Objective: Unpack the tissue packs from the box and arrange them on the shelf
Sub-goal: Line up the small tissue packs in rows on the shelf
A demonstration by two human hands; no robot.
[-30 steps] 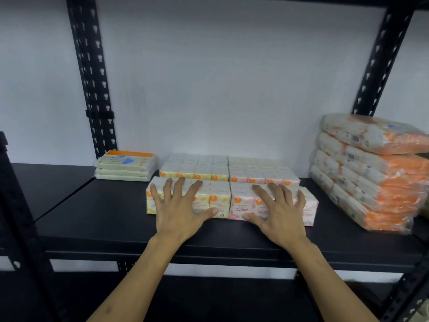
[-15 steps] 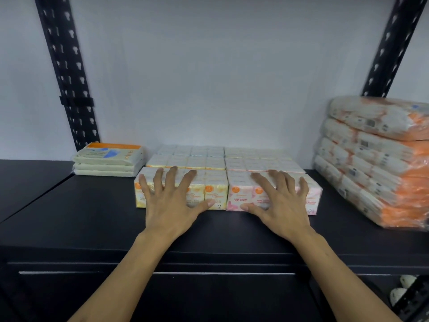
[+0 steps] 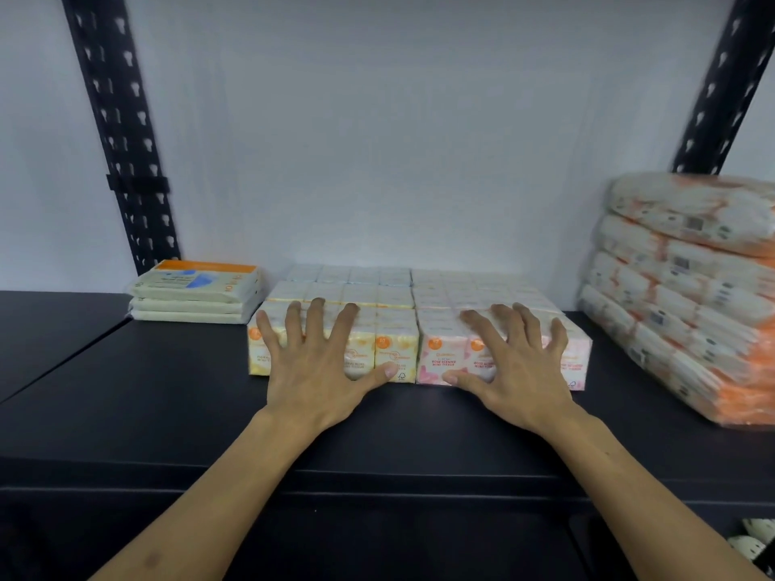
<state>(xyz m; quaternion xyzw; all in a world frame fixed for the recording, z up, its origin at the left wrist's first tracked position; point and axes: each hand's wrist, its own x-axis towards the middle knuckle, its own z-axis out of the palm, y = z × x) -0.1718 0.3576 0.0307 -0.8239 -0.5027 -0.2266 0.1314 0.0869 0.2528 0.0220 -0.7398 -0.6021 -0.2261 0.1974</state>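
On the black shelf [image 3: 167, 396] two front tissue packs stand side by side. The yellow pack [image 3: 396, 354] is on the left and the pink pack [image 3: 438, 358] touches it on the right. More rows of the same packs [image 3: 377, 287] sit behind them up to the wall. My left hand [image 3: 318, 362] presses flat against the front of the yellow pack, fingers spread over its top edge. My right hand [image 3: 511, 366] presses the pink pack the same way. Neither hand grips anything. No box is in view.
A stack of three flat pale packs [image 3: 195, 293] lies at the back left by a black upright [image 3: 121, 132]. A tall pile of large orange-and-white tissue bundles [image 3: 687, 295] fills the right end. A second upright [image 3: 721, 86] rises behind it.
Both hands stay flat on the two front packs. The view has moved closer and lower, so the shelf's front edge fills more of the frame.
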